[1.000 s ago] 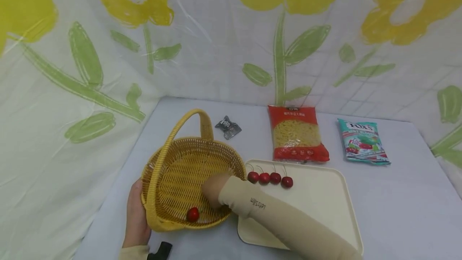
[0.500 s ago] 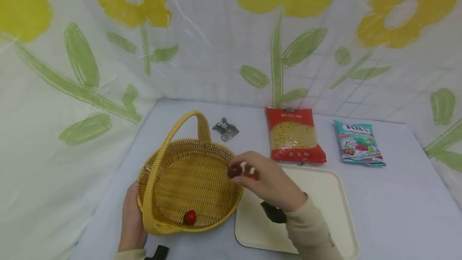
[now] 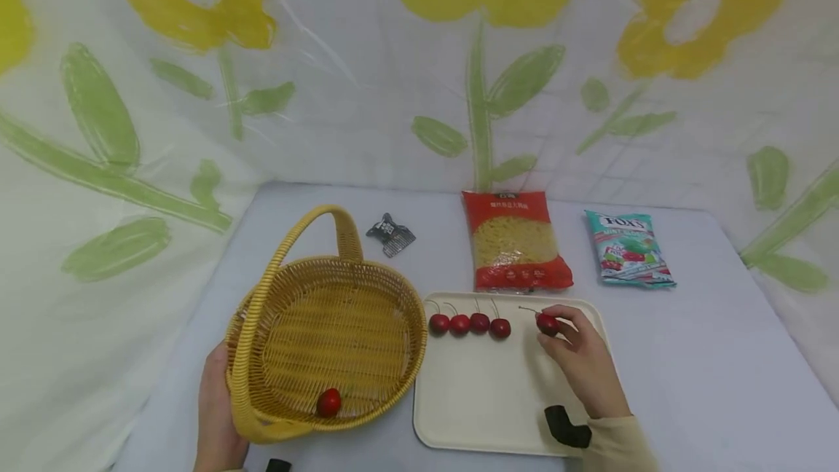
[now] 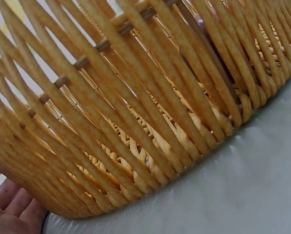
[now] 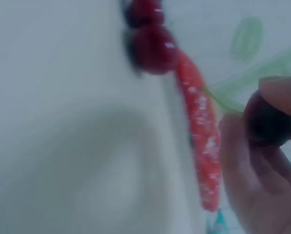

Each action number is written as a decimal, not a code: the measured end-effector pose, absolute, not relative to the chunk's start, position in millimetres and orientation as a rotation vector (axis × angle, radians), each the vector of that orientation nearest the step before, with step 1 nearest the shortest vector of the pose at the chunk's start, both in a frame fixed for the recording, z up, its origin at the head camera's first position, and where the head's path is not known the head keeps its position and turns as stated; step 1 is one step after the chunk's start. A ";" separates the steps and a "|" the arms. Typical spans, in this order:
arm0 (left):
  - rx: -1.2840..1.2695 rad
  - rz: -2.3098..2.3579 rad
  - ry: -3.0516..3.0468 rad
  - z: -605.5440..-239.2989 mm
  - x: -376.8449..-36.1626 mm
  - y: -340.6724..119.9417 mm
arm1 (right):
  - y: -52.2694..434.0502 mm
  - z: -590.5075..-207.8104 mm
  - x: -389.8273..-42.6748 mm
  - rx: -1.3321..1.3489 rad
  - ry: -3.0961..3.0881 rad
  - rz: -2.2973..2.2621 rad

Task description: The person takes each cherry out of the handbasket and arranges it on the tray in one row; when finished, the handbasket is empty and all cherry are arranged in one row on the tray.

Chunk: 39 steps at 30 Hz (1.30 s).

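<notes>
My right hand (image 3: 585,363) pinches a dark red cherry (image 3: 547,323) by its sides, over the upper right part of the cream tray (image 3: 485,406). Its thin stem points left, toward a row of several cherries (image 3: 480,323) along the tray's back edge. In the right wrist view the pinched cherry (image 5: 267,122) sits between thumb and fingertips. The left hand (image 3: 219,406) holds the yellow wicker basket (image 3: 334,333) at its left side, fingers partly hidden behind the weave. Near the basket's front wall lies one more cherry (image 3: 329,403).
Behind the tray lies a red bag of pasta (image 3: 516,242), with a teal candy bag (image 3: 629,250) to its right. A small dark packet (image 3: 390,234) is behind the basket. The basket's tall handle (image 3: 262,304) arches up on its left side.
The right hand has come out of the basket with a cherry and moved right across the row to the tray's right side. The left hand stays at the basket.
</notes>
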<state>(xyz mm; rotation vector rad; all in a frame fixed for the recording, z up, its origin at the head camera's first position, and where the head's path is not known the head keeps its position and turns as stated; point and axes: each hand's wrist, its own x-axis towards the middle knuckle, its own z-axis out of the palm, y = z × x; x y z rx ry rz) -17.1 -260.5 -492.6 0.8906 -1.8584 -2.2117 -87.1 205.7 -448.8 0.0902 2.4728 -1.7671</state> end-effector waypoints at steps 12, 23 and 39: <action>0.908 -2.183 -1.825 -490.9 -19.8 -257.1 | 198.4 -480.8 -101.9 0.061 2.753 -1.384; 0.872 -2.192 -1.824 -491.0 -18.5 -260.3 | 193.9 -478.2 -104.4 -0.008 2.746 -1.341; 0.819 -2.207 -1.793 -489.1 -18.3 -255.9 | 197.8 -472.0 -104.6 -0.055 2.712 -1.231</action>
